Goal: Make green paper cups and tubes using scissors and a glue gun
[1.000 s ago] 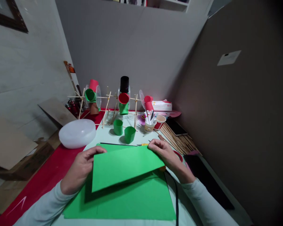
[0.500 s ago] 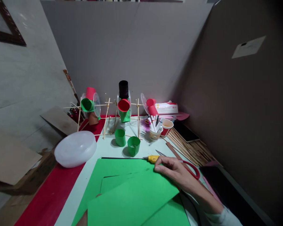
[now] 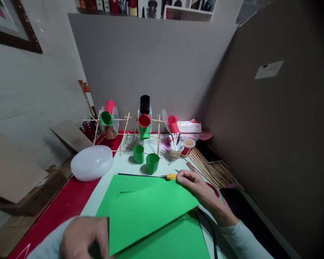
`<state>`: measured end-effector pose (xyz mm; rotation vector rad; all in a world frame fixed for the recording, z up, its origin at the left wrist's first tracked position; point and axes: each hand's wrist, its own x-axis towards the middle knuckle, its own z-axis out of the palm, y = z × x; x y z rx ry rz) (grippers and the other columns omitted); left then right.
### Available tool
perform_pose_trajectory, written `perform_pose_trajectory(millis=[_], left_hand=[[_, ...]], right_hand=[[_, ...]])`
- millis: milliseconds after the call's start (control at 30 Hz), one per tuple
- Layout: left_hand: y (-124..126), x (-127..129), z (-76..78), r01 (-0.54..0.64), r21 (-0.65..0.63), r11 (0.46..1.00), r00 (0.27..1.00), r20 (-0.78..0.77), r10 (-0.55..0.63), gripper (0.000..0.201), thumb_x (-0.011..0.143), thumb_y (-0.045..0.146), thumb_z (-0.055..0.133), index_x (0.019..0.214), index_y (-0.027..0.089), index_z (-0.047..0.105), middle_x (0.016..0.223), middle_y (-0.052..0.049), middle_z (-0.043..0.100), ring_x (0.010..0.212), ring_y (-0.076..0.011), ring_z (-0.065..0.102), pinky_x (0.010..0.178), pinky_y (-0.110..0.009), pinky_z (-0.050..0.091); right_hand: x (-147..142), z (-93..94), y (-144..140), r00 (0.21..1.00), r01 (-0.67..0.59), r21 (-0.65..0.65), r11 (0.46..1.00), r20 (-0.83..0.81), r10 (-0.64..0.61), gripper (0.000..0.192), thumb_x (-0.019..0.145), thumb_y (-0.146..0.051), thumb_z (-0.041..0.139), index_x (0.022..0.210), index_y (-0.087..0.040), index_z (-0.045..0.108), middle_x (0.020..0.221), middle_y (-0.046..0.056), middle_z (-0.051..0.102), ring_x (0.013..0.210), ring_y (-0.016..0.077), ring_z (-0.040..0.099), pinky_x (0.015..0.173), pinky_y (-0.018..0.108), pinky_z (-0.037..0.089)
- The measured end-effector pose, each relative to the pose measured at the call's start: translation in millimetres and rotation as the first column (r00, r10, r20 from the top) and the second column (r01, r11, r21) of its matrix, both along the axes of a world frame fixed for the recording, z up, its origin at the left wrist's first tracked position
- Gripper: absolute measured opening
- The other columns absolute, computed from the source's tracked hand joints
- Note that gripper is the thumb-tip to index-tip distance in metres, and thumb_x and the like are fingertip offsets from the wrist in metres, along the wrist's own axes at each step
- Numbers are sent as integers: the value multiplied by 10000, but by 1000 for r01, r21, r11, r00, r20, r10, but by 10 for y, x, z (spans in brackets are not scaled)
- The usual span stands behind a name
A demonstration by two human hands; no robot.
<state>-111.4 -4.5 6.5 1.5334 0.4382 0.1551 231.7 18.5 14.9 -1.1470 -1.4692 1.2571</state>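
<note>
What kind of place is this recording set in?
Most likely a home craft desk, screened by grey boards. Both hands work green paper sheets beside a cup of markers, a bundle of wooden sticks and a stick frame carrying coloured paper cups.

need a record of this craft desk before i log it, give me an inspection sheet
surface: pale table top with a red strip along its left
job's things: green paper sheet lifted and folded over a second green sheet
clutter: two green paper cups, white bowl, marker cup, skewer bundle, stick frame with cups, yellow-handled tool
hands: left hand at the sheet's near corner; right hand on its far corner
cables: black cord
surroundings: grey partition boards, cardboard
</note>
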Motion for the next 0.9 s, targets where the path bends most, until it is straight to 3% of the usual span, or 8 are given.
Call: perform_pose_trajectory(millis=[67,167,333,433,533,633,733,900], left_hand=[[58,-43,115,-131,84,988,991,-19,133,419,615,671,800,654,255,827,415,-36,564,377,-154,447,418,-306,396],[169,-70,292,-362,191,913,929,-4,369,336,549,556,886,617,237,802,537,-36,635,474,-145,495,484,-269,406],[390,111,445,-590,208,780,803,53,594,289,839,477,687,798,200,757,501,59,441,441,-82,300,430,-200,236],[436,415,453,-601,182,778,797,57,602,372,858,531,641,904,175,738,608,39,504,525,-96,406,497,-203,339],[365,769,436,-482,133,866,873,-11,487,466,801,576,678,993,157,747,872,-55,671,737,-172,571,615,-259,450],[254,1022,409,-424,87,902,899,-80,430,311,689,438,817,747,147,725,658,21,583,621,-130,481,560,-231,367],[192,1120,364,-485,36,874,870,-80,487,312,642,385,847,616,156,636,551,69,465,557,-101,393,531,-220,310],[205,1141,198,-666,-100,740,741,28,671,327,709,471,786,774,175,662,691,34,619,628,-134,532,605,-241,431]], right_hand=[[17,8,-9,1000,-2,18,1000,-9,2,443,795,-596,711,709,-183,577,645,-54,430,556,93,352,507,234,261],[49,21,-23,1000,-15,57,998,-21,16,404,846,-559,683,753,-180,580,677,-52,444,570,92,376,506,228,273],[126,50,-21,993,-119,107,987,-2,120,294,923,-431,655,815,-161,605,727,-41,547,592,104,501,564,244,420],[152,84,-24,981,-192,102,976,20,191,250,938,-374,655,825,-153,622,754,-33,593,620,114,557,598,265,476],[140,121,-48,976,-219,75,973,4,220,261,873,-388,729,804,-145,664,743,-29,607,621,111,542,590,250,438],[119,140,-65,982,-174,51,983,-63,177,290,785,-419,804,853,-152,714,707,-34,591,594,97,484,541,224,350],[107,123,-44,982,-63,45,997,-174,70,334,816,-467,759,1002,-201,682,697,-44,563,580,101,476,520,212,348],[-9,38,8,946,54,58,997,-321,-33,553,874,-736,454,1037,-230,607,791,1,569,640,145,554,582,258,487]])
